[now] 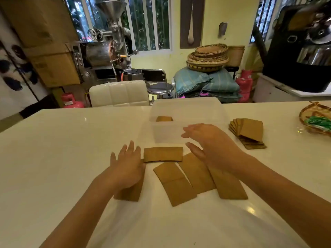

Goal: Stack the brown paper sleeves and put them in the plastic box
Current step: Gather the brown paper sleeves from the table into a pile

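left hand [128, 169]: flat, fingers spread, pinning one sleeve [129, 192], likely to gather it
right hand [210, 145]: open, empty, hovering over loose sleeves [179, 183]
plastic box [186, 108]: behind, one stack [164, 119] inside
spare pile [249, 131]: right of box, waiting

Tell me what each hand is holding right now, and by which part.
Nothing is gripped. The left hand lies flat, palm down, on one flat brown paper sleeve, covering its far end. The right hand hovers open above the other sleeves, empty.
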